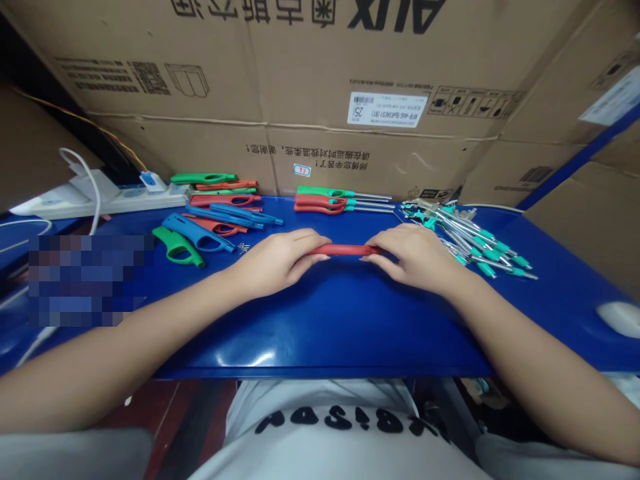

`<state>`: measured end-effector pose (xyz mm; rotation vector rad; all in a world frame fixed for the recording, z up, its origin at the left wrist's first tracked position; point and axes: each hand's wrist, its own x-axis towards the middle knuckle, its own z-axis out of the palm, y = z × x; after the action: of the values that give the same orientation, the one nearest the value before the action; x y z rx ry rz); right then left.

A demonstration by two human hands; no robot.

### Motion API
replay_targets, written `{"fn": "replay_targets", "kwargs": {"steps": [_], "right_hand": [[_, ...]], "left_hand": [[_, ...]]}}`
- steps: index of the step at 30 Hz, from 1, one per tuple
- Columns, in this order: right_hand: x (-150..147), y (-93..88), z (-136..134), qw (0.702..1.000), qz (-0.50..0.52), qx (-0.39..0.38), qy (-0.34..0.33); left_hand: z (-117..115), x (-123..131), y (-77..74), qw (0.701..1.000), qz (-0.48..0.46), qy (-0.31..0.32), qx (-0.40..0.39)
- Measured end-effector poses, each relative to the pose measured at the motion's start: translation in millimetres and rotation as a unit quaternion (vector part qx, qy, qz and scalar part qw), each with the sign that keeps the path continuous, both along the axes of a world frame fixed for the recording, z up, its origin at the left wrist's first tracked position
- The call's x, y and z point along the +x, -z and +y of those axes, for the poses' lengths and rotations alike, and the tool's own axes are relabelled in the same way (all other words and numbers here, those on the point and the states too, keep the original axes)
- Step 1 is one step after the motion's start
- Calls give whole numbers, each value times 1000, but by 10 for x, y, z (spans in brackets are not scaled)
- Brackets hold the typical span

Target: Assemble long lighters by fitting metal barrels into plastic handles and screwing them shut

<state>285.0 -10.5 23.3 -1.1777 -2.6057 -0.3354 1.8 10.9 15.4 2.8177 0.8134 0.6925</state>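
Note:
Both my hands grip one red plastic lighter shell [344,250] that lies crosswise just above the blue table [325,320]. My left hand [277,260] is closed round its left end, and my right hand [410,257] is closed round its right end. Only the red middle part shows between my fingers.
Left of my hands lies a heap of green, red and blue plastic shells [215,213]. Behind them lie finished red and green lighters [335,200]. On the right is a pile of metal tubes with green fittings [465,240]. Cardboard boxes [320,100] wall the back; a power strip [115,197] sits far left.

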Motion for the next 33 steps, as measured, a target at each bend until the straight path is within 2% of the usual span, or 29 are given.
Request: {"fn": "replay_targets", "kwargs": {"steps": [3,7,12,19,24,29,33], "right_hand": [[-25,2,-27,999,-41,2,21],[-124,65,-56,998,-66,-17,4],[-153,129,-10,997,-11,-70,-7],[198,122,200,999,28,-44,6],[360,127,305,998,37,-54,17],[174,161,221,991,82,-87,-60],[3,194,131,993,55,-75,-77]], "left_hand": [[-29,3,-2,999,25,-7,23],[-122,61,25,995,78,-23,60],[-135,102,86,996,83,-29,35],[53,-11,107,993,87,-76,35],[88,-42,95,993,80,-82,32],[20,10,140,997,57,-52,9],[-30,55,203,999,30,-24,1]]}}
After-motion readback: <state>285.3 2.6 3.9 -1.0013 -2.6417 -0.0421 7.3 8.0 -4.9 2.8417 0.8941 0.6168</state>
